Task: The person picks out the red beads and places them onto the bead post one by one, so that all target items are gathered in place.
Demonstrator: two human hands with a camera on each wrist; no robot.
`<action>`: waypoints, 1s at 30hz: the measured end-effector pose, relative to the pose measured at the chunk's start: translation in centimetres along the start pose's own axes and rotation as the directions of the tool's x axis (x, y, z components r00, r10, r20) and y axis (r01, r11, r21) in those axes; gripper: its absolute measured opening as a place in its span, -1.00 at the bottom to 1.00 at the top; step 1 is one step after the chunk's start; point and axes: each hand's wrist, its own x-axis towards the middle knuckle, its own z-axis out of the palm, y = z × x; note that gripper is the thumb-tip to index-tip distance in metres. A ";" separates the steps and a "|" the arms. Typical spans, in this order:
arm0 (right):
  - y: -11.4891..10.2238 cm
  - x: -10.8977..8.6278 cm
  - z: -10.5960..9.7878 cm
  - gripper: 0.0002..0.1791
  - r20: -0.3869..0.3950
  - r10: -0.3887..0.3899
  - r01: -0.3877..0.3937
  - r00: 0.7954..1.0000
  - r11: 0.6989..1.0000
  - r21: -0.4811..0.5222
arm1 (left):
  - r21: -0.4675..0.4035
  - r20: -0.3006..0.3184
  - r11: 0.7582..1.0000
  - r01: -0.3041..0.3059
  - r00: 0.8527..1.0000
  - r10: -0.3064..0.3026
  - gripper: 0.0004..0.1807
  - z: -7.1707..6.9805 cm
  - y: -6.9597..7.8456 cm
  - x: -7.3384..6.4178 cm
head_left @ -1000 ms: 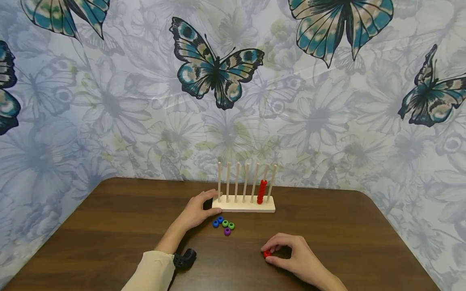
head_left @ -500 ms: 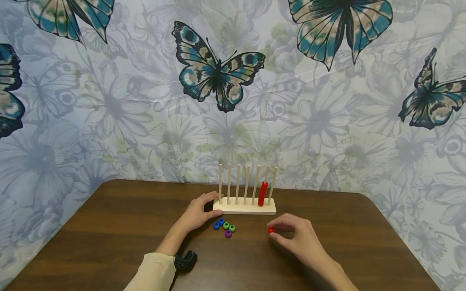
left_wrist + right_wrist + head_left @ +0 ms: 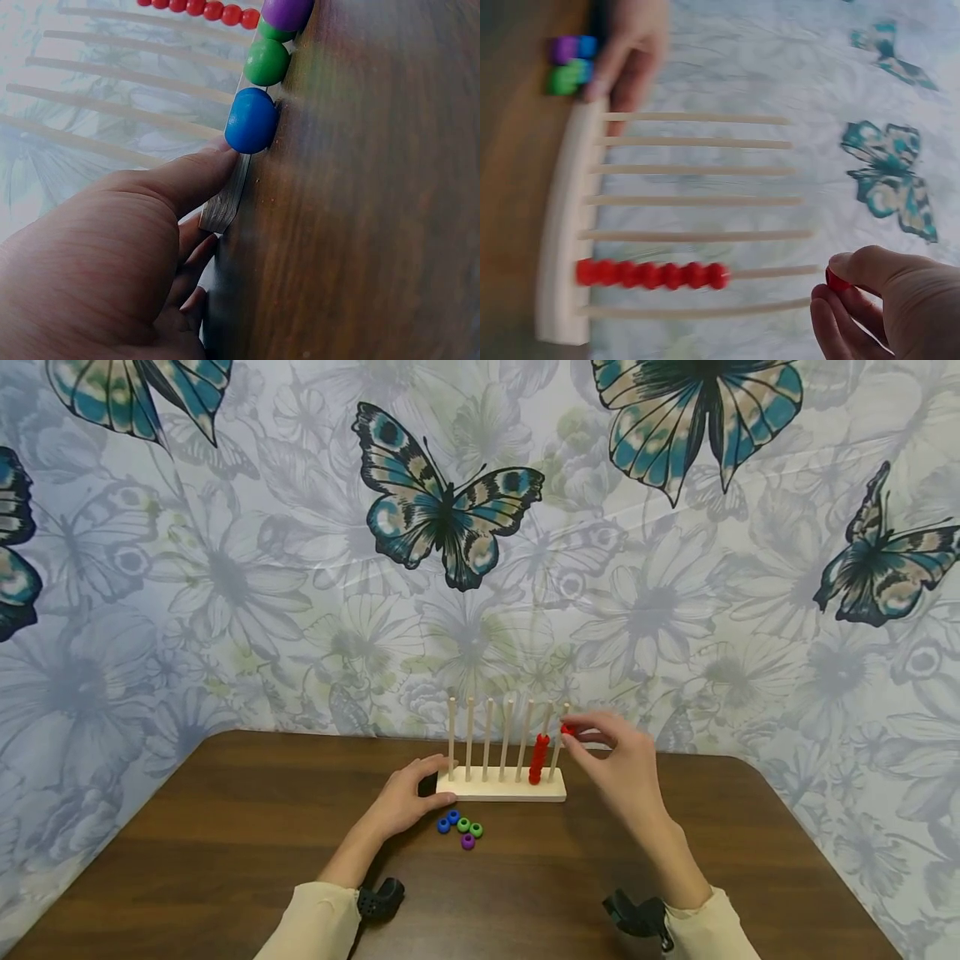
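Note:
My left hand (image 3: 408, 795) grips the left end of a pale wooden base (image 3: 498, 787) that carries a row of several upright pegs (image 3: 487, 739). On the second peg from the right sits a stack of red beads (image 3: 538, 760). Between thumb and fingers, my right hand (image 3: 618, 760) pinches one red bead (image 3: 835, 281), near the tops of the rightmost pegs. In the right wrist view this bead is close to the peg tips; whether it touches one I cannot tell. In front of the base lie blue beads (image 3: 443, 826), green beads (image 3: 476, 831) and a purple bead (image 3: 468, 842).
The brown wooden table (image 3: 300, 810) reaches back to a wall cloth (image 3: 300, 635) printed with butterflies and flowers. Black wrist cameras sit at both sleeves, one at the left (image 3: 381, 900) and one at the right (image 3: 636, 914).
My right hand has carried the red bead up and away from the front of the table to the top of the pegs. The left hand has stayed on the base.

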 end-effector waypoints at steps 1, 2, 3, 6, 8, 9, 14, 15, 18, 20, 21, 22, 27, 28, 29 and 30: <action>-0.2 0.6 0.2 -0.74 -0.022 -0.011 0.011 1.000 1.000 0.008 | -0.004 -0.001 1.000 0.003 1.000 -0.003 -0.41 0.0 0.0 -0.1; -0.3 1.1 0.3 -0.74 -0.041 -0.023 0.024 0.999 1.000 0.015 | -0.005 -0.002 1.000 0.002 1.000 -0.002 -0.41 0.0 -0.1 -0.1; -0.4 1.6 0.5 -0.74 -0.061 -0.035 0.036 0.998 0.999 0.016 | -0.002 -0.005 1.000 -0.001 1.000 0.001 -0.41 0.0 -0.1 -0.1; -0.3 2.7 0.9 -0.75 -0.099 -0.061 0.062 0.993 0.998 0.005 | -0.015 -0.006 1.000 0.007 1.000 -0.007 -0.41 0.2 0.0 -0.1; 0.0 3.1 1.2 -0.75 -0.109 -0.075 0.073 0.991 0.997 -0.020 | -0.012 -0.008 1.000 0.001 1.000 -0.001 -0.41 0.3 -0.1 -0.2; 0.2 3.2 1.3 -0.75 -0.113 -0.080 0.077 0.990 0.996 -0.034 | -0.010 -0.006 1.000 -0.001 1.000 0.001 -0.41 0.4 -0.1 -0.2; 1.3 3.1 2.2 -0.76 -0.122 -0.091 0.076 0.988 0.990 -0.121 | 0.005 -0.012 1.000 0.000 1.000 0.000 -0.42 0.2 -0.1 -0.3; 1.4 3.1 2.4 -0.76 -0.126 -0.094 0.077 0.988 0.988 -0.133 | 0.008 -0.016 1.000 -0.001 1.000 0.002 -0.42 0.1 -0.1 -0.4; 1.8 3.0 2.6 -0.77 -0.135 -0.107 0.085 0.985 0.984 -0.158 | 0.006 -0.020 1.000 -0.005 1.000 0.005 -0.43 0.1 0.0 -0.2; 2.0 3.0 2.7 -0.78 -0.135 -0.122 0.100 0.983 0.982 -0.160 | 0.004 -0.018 1.000 -0.004 1.000 0.004 -0.43 0.1 0.0 -0.1; 2.1 3.0 2.8 -0.78 -0.130 -0.129 0.108 0.983 0.982 -0.158 | 0.001 -0.015 1.000 -0.001 1.000 0.001 -0.42 0.1 0.0 0.0; 2.1 2.9 2.9 -0.77 -0.123 -0.138 0.118 0.983 0.980 -0.160 | -0.002 -0.016 1.000 0.000 1.000 0.000 -0.42 0.1 0.0 0.0; 2.6 2.7 3.3 -0.73 -0.092 -0.156 0.139 0.984 0.977 -0.163 | -0.006 -0.020 1.000 0.001 1.000 -0.001 -0.43 0.1 -0.1 0.0; 2.6 2.7 3.4 -0.72 -0.089 -0.153 0.137 0.984 0.978 -0.160 | -0.007 -0.022 1.000 0.000 1.000 0.000 -0.43 0.1 -0.2 -0.1; 2.7 2.7 3.4 -0.72 -0.085 -0.144 0.130 0.986 0.980 -0.150 | -0.007 -0.023 1.000 0.001 1.000 -0.001 -0.43 0.1 -0.3 -0.1; 2.7 2.6 3.4 -0.72 -0.083 -0.137 0.125 0.987 0.982 -0.144 | -0.006 -0.025 1.000 0.000 1.000 0.000 -0.44 0.1 -0.3 -0.1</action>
